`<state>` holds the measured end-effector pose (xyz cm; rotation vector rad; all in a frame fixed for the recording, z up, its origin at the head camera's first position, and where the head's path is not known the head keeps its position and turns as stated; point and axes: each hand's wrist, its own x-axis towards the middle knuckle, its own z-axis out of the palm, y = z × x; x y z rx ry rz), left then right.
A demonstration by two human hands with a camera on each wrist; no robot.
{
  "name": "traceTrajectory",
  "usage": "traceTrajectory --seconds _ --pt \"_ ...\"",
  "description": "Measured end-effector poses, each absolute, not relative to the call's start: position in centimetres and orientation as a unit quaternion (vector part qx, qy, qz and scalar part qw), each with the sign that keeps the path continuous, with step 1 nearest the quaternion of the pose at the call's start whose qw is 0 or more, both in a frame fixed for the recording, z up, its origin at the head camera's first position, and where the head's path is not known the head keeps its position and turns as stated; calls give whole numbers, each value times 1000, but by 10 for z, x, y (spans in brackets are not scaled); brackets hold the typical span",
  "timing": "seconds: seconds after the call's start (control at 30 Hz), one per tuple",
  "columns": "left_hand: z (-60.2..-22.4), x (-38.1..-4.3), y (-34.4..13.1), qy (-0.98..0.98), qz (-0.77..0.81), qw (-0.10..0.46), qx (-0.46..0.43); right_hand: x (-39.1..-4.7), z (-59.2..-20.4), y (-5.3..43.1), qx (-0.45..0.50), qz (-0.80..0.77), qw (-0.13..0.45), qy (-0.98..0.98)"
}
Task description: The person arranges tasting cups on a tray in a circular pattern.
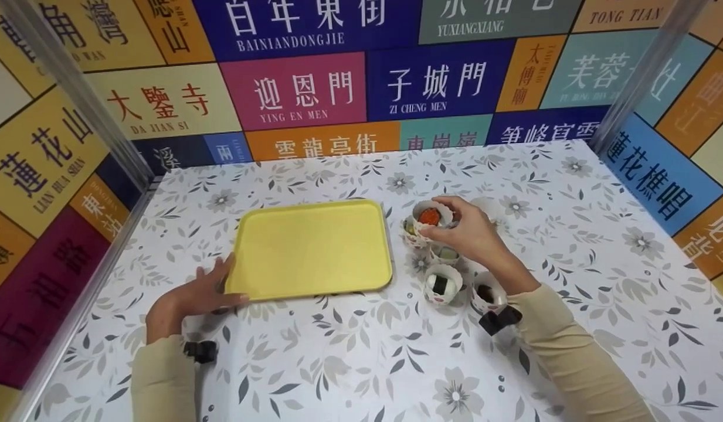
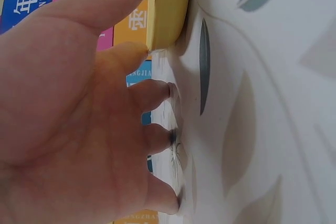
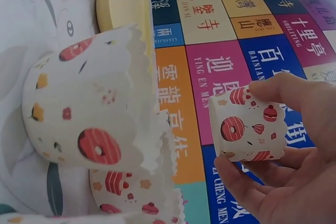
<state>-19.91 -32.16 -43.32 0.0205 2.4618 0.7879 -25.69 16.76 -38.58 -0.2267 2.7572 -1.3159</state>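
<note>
My right hand (image 1: pixel 471 231) pinches a white paper baking cup (image 3: pixel 247 129) printed with pink donuts and cakes, thumb on one side and fingers on the other. It is clear of the table in the right wrist view. An orange-red piece of food (image 1: pixel 430 217) sits inside it. A cup with green contents (image 1: pixel 408 235) is partly hidden below it. Far to the left, a yellow rectangular tray (image 1: pixel 308 249) lies flat with nothing on it. My left hand (image 1: pixel 200 293) touches its near left corner with thumb and index finger; the other fingertips rest on the tablecloth.
Nearer me stand more paper cups: one with pale green food (image 1: pixel 448 252), one with white food and a dark strip (image 1: pixel 440 299), and one with dark food (image 1: pixel 484 293) beside my right wrist. Lettered panels (image 1: pixel 302 88) wall the floral-clothed table (image 1: pixel 349 357).
</note>
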Motion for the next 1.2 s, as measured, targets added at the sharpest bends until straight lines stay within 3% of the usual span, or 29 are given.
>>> traceTrajectory --seconds 0.63,1.2 --pt "-433 -198 -321 913 298 278 -11 -279 -365 128 -81 -377 91 918" --pt "-434 -200 -321 919 285 273 7 -280 -365 86 -97 -369 93 920"
